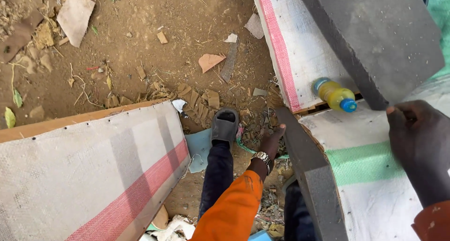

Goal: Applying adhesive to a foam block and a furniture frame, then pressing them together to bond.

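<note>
Sleeves (232, 208): orange, worn long | left wrist: metal watch (264, 157) | trousers (218, 175): dark | foot: grey slide sandal (224, 125)

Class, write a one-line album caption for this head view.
Left hand grips a grey foam strip's end; right hand rests nearby.

Bottle: a yellow plastic bottle (335, 95) with a blue cap lay on white woven sacking (300, 48).
Ground: my grey sandal (225, 124) stood on brown dirt (140, 44) amid cardboard scraps (199, 100).
Left: a red-striped covered board (84, 175).
</note>
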